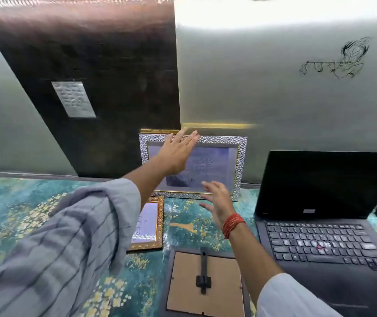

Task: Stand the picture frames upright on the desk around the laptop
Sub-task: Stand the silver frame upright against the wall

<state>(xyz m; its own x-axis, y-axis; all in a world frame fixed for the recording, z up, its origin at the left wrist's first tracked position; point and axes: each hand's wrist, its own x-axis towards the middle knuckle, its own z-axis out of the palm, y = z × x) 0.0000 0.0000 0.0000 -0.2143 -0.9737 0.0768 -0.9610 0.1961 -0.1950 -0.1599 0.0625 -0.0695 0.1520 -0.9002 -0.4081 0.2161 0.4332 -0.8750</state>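
Note:
A silver-and-gold picture frame (240, 156) stands upright against the wall, left of the open black laptop (324, 227). My left hand (176, 154) is open in front of the frame's upper left part, fingers spread. My right hand (217, 200) hovers open by the frame's lower edge, holding nothing. A small gold-patterned frame (151, 223) lies flat, face up, partly under my left sleeve. A dark frame (203, 282) lies face down near me, its cardboard back and stand showing.
The desk (22, 202) wears a teal and gold patterned cover. A dark brown panel (103, 76) with a paper label leans on the wall behind. Another gold frame edge (157, 131) peeks out behind the silver frame. A sketch (340, 60) marks the wall.

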